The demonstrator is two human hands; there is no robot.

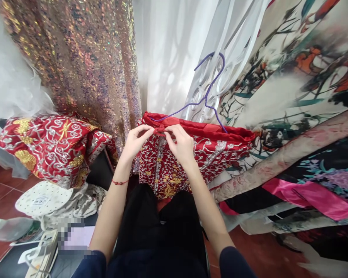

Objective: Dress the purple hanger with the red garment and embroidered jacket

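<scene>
At centre frame, the left hand (137,139) and right hand (180,143) pinch closed on a small red knot button (160,129) at the collar of a red embroidered garment (188,160), which hangs on a purple hanger (208,89) before a white curtain (168,54). Fastening the collar looks to be the step in hand; the next move would call for easing the knot through its loop without tugging the cloth. A second red garment (49,144) lies at left.

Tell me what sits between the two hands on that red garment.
In the head view, the left hand and right hand pinch a small red knot fastening at the top edge of the red embroidered garment; nothing else lies between them.
</scene>
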